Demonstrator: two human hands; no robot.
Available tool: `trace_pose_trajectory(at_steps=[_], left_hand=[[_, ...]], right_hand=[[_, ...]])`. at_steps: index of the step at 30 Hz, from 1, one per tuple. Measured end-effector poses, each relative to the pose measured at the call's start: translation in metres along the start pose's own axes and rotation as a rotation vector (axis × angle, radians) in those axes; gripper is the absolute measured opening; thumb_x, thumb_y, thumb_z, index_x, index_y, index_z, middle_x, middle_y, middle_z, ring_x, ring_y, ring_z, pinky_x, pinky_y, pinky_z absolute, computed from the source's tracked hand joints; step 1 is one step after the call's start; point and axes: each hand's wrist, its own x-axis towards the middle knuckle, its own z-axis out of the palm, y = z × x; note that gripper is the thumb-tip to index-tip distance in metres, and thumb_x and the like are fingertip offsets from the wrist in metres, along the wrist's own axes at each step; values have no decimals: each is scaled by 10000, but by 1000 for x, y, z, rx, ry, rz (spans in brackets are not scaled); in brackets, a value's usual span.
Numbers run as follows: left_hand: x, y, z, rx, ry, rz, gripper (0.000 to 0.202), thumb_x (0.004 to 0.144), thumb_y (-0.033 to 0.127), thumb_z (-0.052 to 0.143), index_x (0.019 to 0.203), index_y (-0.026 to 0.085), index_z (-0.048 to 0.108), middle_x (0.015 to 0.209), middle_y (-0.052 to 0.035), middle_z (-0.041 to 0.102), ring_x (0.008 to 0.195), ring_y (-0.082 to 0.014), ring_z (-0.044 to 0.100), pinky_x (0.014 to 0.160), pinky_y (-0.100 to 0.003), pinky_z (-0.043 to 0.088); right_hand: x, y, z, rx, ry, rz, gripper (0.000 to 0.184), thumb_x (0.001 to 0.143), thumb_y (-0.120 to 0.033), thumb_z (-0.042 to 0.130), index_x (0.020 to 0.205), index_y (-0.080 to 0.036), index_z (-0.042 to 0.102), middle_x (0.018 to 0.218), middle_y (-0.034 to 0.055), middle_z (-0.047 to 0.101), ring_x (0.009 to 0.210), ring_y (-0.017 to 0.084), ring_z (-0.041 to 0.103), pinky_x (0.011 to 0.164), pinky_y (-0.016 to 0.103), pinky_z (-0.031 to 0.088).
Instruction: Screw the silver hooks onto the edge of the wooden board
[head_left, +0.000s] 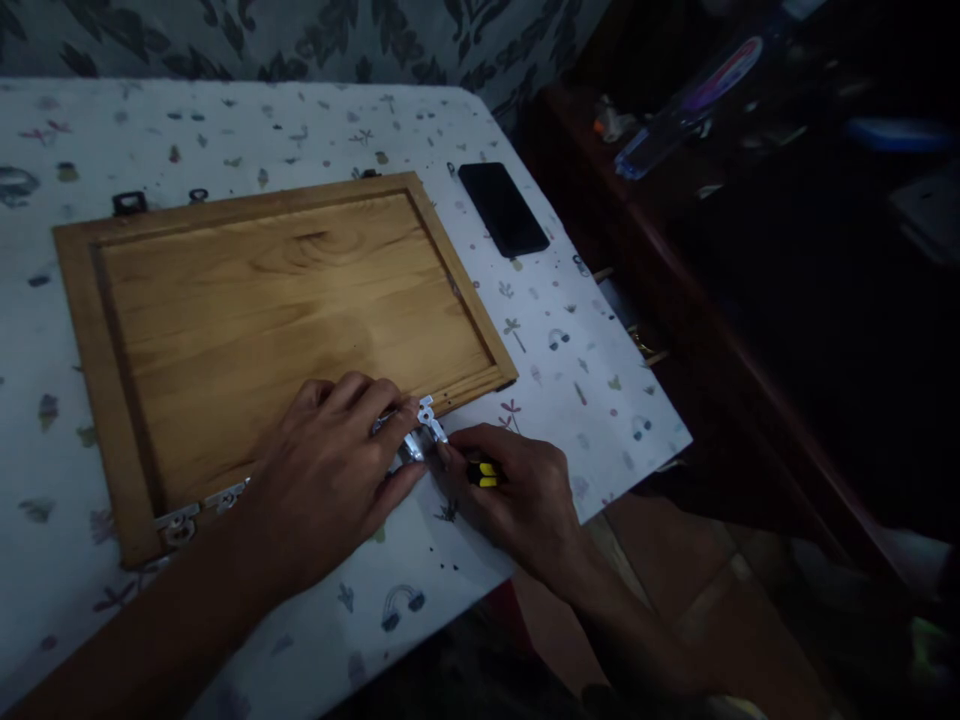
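Note:
A wooden cabinet door panel (285, 310) lies flat on a table covered with a white patterned cloth (570, 380). My left hand (330, 470) rests on the panel's near edge, fingers pressed on a silver metal hinge (426, 425) at the near right corner. My right hand (510, 490) is closed round a screwdriver with a yellow and black handle (484, 473), its tip at that hinge. A second silver hinge (199, 505) sits at the panel's near left corner.
A black phone (502, 208) lies on the cloth beyond the panel's far right corner. Small black fittings (129, 203) sit at the panel's far edge. A dark wooden cabinet (675, 280) with cluttered items stands right of the table. Tiled floor shows below.

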Motion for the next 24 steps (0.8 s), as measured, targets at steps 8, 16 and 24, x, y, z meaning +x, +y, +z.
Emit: trace_pose_trajectory(at_steps=[8, 16, 24], left_hand=[[1, 1, -1, 41, -30, 13, 360, 1007, 336, 463, 1258, 140, 629, 1136, -96, 674, 1036, -266, 570, 841, -437, 424], [2, 2, -3, 44, -36, 4, 346, 1004, 332, 479, 1245, 140, 637, 1134, -94, 677, 1048, -269, 575, 833, -432, 431], [1, 2, -1, 53, -37, 16, 369, 1005, 355, 472, 1252, 133, 633, 1117, -94, 671, 1036, -275, 574, 834, -431, 442]], right_hand=[[1, 0, 0, 2, -8, -3, 185, 913, -266, 596, 802, -177, 714, 661, 13, 723, 527, 112, 627, 514, 222, 456], [1, -4, -16, 61, 171, -35, 164, 898, -256, 645, 742, -223, 684, 622, -2, 682, 510, 123, 593, 488, 250, 440], [19, -21, -24, 770, 567, -120, 532, 943, -408, 602, 513, -213, 357, 443, -67, 230, 369, 77, 248, 356, 250, 239]])
